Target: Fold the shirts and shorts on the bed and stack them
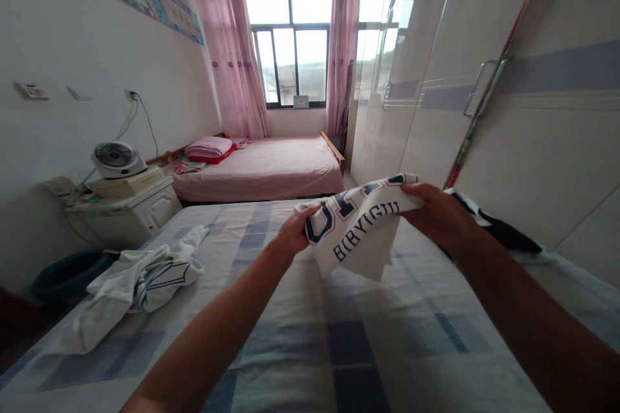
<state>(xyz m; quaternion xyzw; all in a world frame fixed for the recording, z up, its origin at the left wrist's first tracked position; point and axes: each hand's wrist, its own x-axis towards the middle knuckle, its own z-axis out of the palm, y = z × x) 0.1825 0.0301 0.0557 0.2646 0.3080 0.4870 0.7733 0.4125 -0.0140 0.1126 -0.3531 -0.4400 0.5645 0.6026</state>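
Observation:
A white shirt [361, 229] with dark blue lettering hangs between my two hands, above the bed [271, 316]. My left hand [296, 230] pinches its left end. At the opposite end, my right hand [438, 213] grips the cloth between thumb and fingers. The shirt is folded over, and its lower part droops toward the sheet, so its full shape is hidden. To the left on the bed lies a crumpled white garment [145, 277] with dark blue stripes. Beyond my right hand is a dark and white garment [498, 229], partly covered by my wrist.
A second bed [290, 164] with pink bedding stands below the window. Left of it, a nightstand [130, 210] holds a small fan [116, 158]. A green basin [72, 274] is beside the near bed's left edge. Wardrobe doors [436, 77] line the right side.

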